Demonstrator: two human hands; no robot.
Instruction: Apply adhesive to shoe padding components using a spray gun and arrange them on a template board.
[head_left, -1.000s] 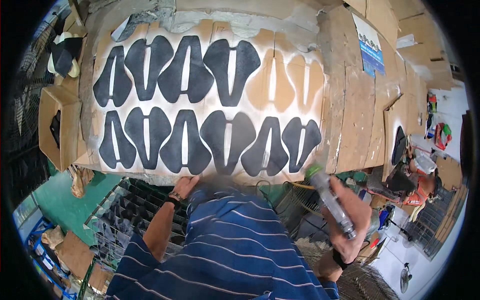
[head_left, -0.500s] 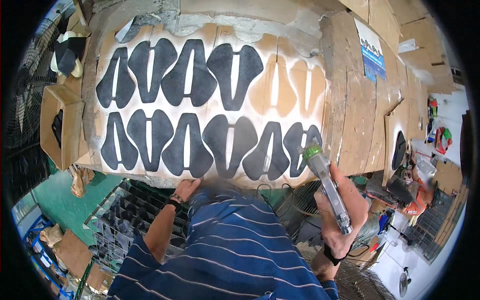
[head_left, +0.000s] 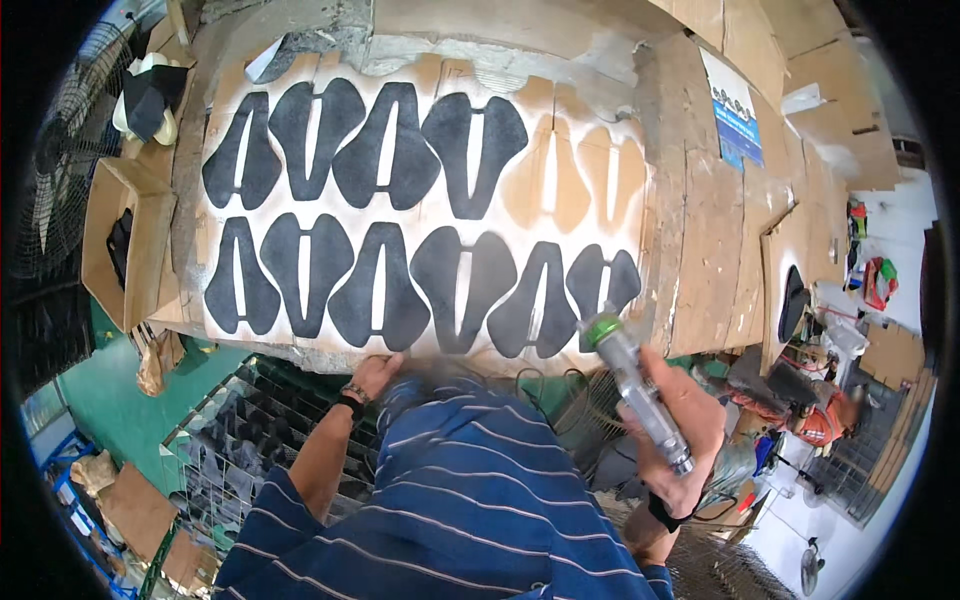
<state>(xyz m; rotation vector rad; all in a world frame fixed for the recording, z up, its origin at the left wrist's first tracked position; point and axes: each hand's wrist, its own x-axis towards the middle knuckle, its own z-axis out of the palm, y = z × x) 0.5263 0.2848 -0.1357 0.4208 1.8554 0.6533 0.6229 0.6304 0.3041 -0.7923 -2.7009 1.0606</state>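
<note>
Cardboard-covered worktable (head_left: 700,230) fills the upper view, its top dusted white around two rows of black saddle-shaped cutouts (head_left: 380,290). At the right end of the upper row we see two bare outlines (head_left: 580,180) left in the overspray, brown cardboard showing through.

Our right hand (head_left: 680,430) is wrapped tight around a spray gun (head_left: 635,385), clear body, green nozzle cap pointing up toward the table's near edge. The nozzle sits just beside the last black cutout (head_left: 600,285) of the lower row; we cannot tell if it touches.

Our left hand (head_left: 375,372) rests on the table's near edge, fingers curled, black wristband (head_left: 350,405) on the wrist. Whether it grips anything we cannot tell.

Open cardboard box (head_left: 125,240) stands at the left end of the table. Black wire racks (head_left: 240,440) sit below, over a green floor (head_left: 110,410). Another person (head_left: 810,415) in orange sits low at right. Blue striped shirt (head_left: 460,510) covers the bottom.
</note>
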